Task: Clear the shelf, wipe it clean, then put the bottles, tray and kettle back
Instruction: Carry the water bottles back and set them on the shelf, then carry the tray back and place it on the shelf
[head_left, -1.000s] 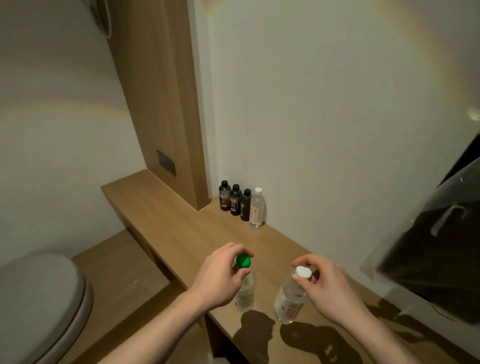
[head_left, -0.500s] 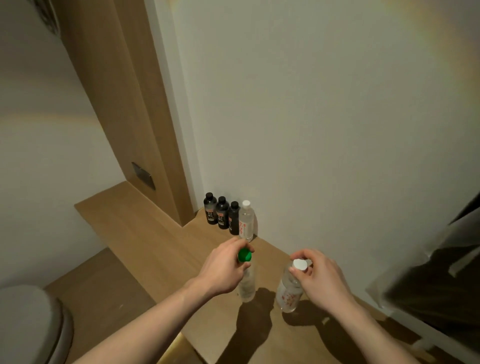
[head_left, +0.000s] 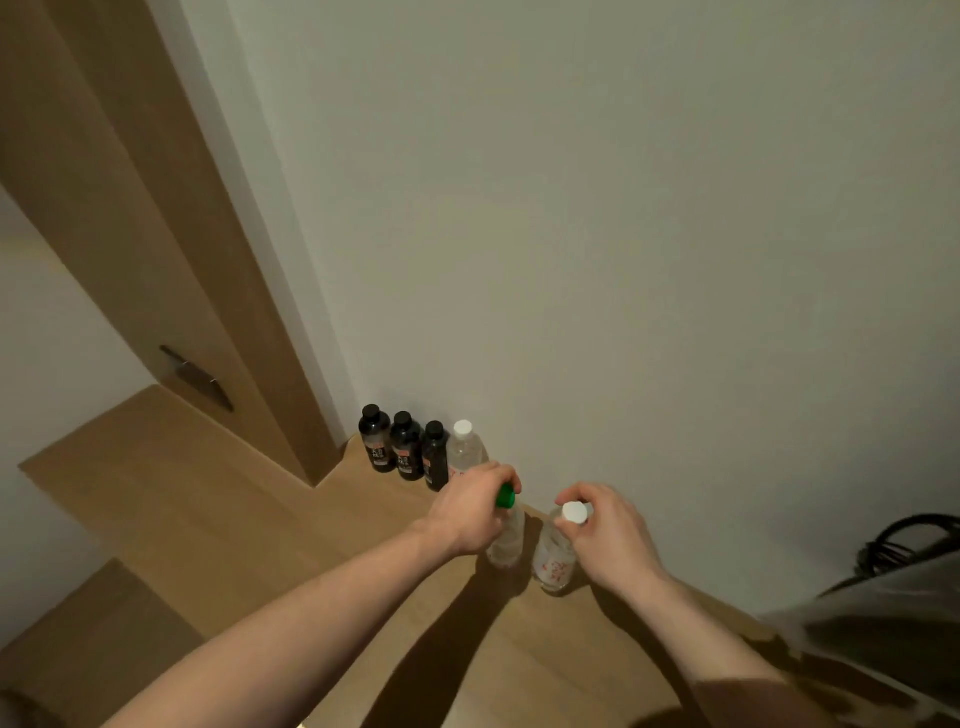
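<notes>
Against the wall, just right of the row of three dark bottles and one clear white-capped bottle standing in the corner, both hands are arriving with two more bottles. A second ago these two were being held nearer the front edge of the wooden shelf; now they are sitting much closer to that row, bases apparently on the wood. That suggests the putting-back stage is under way, the line of bottles being extended along the wall.

Her or his left hand is curling its fingers round the neck of the green-capped bottle, just beside the row. Further right of the row, the right hand is pinching the white cap of the labelled water bottle. Neither grip is loosening yet.
</notes>
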